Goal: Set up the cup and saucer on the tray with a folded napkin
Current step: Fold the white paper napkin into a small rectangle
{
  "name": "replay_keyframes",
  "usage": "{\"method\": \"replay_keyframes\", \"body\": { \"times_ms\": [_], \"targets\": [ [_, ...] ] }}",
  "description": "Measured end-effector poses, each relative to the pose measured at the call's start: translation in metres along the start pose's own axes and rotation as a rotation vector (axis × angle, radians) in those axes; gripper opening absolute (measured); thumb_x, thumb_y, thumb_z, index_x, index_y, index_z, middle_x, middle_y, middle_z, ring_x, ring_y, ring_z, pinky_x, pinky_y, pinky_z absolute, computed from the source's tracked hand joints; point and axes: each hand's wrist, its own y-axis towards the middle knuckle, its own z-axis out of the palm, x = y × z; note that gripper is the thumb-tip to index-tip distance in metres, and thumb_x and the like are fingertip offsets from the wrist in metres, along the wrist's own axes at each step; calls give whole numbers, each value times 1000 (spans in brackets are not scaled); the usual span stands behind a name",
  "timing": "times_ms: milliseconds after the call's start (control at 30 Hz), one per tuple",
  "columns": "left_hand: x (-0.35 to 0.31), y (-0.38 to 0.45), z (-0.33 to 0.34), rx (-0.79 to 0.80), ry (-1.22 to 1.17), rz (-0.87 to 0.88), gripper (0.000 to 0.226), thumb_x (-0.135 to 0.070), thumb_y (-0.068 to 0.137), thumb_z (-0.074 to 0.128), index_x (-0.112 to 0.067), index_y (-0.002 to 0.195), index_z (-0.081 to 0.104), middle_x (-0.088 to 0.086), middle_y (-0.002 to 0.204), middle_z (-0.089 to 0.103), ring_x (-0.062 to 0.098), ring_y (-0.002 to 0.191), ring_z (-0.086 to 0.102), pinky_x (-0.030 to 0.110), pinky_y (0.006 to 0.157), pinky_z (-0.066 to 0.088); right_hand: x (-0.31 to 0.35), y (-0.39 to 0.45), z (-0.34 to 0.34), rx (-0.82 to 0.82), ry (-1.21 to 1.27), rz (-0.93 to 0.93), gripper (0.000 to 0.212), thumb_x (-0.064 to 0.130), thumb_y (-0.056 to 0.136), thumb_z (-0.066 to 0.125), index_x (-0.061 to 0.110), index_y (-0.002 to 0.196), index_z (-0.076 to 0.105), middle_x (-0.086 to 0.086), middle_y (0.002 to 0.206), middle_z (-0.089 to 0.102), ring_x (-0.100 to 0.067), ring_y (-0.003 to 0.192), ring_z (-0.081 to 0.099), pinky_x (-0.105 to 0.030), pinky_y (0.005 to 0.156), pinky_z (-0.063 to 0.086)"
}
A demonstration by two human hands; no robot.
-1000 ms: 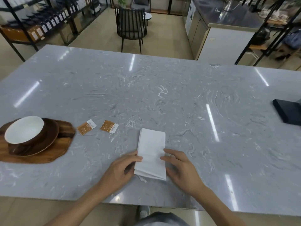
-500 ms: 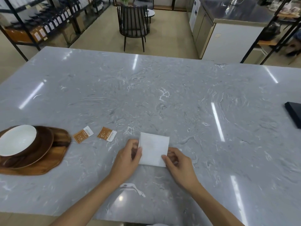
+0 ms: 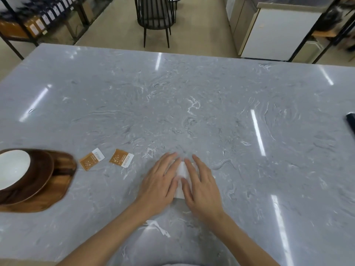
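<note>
The setting-up looks about halfway, judging by how things lie. At the left edge of the grey marble table (image 3: 192,104) the wooden tray (image 3: 48,196) already carries a dark wooden saucer (image 3: 41,175) with a white-lined cup (image 3: 13,168) on it (wide and shallow enough to pass for a bowl). The white napkin (image 3: 181,170) is not yet on the tray: it lies well apart from it, near the table's front edge, folded small and almost wholly covered.

Both hands rest on it, palms down. The left hand (image 3: 160,184) lies flat with fingers spread over the napkin's left part; the right hand (image 3: 200,184) lies flat over its right part. Only a narrow white strip shows between them. Neither hand grips anything; they seem to be pressing the fold.

Two small orange sachets (image 3: 106,159) lie on the table between the tray and the hands, touching neither.

What probably remains: finish the crease and carry the napkin across to the tray.
</note>
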Motion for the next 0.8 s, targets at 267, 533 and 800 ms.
{"method": "replay_keyframes", "body": {
  "times_ms": [267, 533, 800],
  "targets": [
    [15, -2, 20, 217, 188, 13, 64, -40, 105, 17, -13, 161, 3, 0, 171, -2, 15, 157, -10, 39, 126, 5, -10, -1, 20, 159, -171, -46, 59, 37, 106, 26, 17, 161, 22, 0, 169, 17, -16, 157, 9, -43, 125, 20],
    [21, -23, -3, 215, 219, 234, 69, -46, 102, 40, -9, 158, 26, 3, 169, 17, 21, 157, 10, 40, 124, 12, -23, -10, -6, 167, 59, -254, 66, 48, 101, 51, 12, 155, 37, -9, 168, 23, -23, 157, 14, -36, 127, 14],
    [17, -30, -31, 135, 419, 495, 52, -41, 80, 73, -13, 124, 70, 5, 119, 71, 22, 108, 69, 30, 93, 57, -39, -11, -22, 69, -151, -552, 35, 41, 98, 62, 16, 120, 73, -6, 122, 71, -26, 109, 69, -33, 86, 58]
  ]
}}
